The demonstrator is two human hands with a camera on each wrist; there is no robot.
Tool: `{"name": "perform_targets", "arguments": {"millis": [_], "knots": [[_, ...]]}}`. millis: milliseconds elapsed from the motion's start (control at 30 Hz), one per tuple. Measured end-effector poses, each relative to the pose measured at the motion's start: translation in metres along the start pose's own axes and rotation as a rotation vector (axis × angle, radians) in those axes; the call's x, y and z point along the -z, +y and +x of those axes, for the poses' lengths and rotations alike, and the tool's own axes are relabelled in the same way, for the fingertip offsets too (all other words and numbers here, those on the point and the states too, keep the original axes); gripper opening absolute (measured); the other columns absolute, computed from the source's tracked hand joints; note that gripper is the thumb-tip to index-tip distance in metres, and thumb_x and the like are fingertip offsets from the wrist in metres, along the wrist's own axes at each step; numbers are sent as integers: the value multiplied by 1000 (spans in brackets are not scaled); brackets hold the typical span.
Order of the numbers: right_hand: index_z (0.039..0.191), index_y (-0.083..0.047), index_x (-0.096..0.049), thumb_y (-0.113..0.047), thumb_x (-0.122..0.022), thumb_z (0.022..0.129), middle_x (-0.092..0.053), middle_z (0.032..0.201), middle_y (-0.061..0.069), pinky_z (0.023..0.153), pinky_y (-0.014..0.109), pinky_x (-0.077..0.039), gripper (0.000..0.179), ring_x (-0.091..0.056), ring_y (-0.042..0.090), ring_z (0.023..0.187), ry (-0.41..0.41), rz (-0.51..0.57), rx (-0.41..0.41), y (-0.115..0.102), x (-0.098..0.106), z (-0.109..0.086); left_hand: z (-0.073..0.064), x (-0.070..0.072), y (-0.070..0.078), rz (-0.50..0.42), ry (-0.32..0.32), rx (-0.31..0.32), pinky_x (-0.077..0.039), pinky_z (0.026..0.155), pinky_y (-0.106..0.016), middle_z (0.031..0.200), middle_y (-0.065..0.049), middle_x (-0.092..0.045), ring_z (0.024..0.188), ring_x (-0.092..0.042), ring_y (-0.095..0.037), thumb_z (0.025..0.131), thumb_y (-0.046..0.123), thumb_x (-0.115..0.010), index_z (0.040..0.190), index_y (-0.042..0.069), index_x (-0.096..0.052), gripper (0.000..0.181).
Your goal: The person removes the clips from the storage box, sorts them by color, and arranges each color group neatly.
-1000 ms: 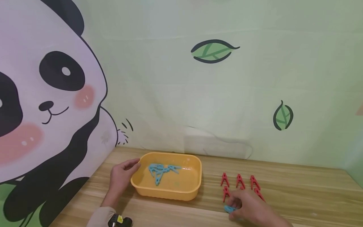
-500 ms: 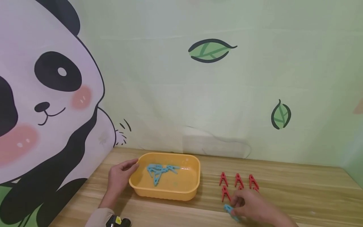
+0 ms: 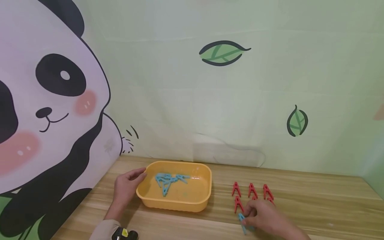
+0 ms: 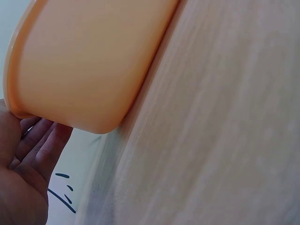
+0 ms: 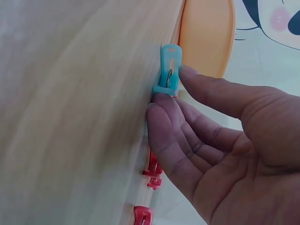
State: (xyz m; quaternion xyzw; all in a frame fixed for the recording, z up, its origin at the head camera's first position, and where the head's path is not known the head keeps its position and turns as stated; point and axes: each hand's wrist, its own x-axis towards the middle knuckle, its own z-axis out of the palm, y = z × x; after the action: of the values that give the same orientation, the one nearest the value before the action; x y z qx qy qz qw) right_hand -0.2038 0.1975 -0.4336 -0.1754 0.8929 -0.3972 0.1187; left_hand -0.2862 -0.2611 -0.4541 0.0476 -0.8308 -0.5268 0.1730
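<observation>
My left hand (image 3: 126, 186) holds the left rim of a yellow plastic basin (image 3: 177, 205). In the left wrist view its fingers (image 4: 44, 150) lie under the rim, against the end wall. Several blue clothespins (image 3: 166, 181) are heaped inside the basin. At the front right, my right hand (image 3: 265, 216) pinches another blue clothespin (image 3: 241, 220) close over the table. In the right wrist view, the thumb touches this clothespin's (image 5: 170, 65) side, with the fingertips at its end. Several red clothespins (image 3: 236, 189) form two rows just behind that hand, which partly hides the front row.
The wooden table (image 3: 324, 206) meets a pale green backdrop (image 3: 168, 100) printed with a panda and leaves. A black device (image 3: 125, 234) is strapped on the left wrist, by the sleeve (image 3: 105, 230).
The blue clothespin in my right hand has turned, and its legs now point toward the front. The left hand has kept its place at the basin.
</observation>
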Motion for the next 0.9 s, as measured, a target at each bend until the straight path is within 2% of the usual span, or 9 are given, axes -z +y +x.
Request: {"name": "perform_targets", "arguments": {"millis": [400,900], "knots": [[88,-5,-69,-7,-84,91,-65,76,-1,56,25,-53,15,-63,15,66,37,49,-68,-5,-5,-1,1,0,-1,0,-15,12,-49,81,-7,128,-15,-74,120,-68,-29,101,19,-75,128,0,-75,32],[87,-4,-67,-7,-82,92,-66,75,2,60,34,-61,16,-66,16,64,50,95,-138,-6,-9,0,1,0,0,3,-13,24,-48,82,-6,129,-16,-73,123,-67,-30,102,18,-75,128,1,-75,32]]}}
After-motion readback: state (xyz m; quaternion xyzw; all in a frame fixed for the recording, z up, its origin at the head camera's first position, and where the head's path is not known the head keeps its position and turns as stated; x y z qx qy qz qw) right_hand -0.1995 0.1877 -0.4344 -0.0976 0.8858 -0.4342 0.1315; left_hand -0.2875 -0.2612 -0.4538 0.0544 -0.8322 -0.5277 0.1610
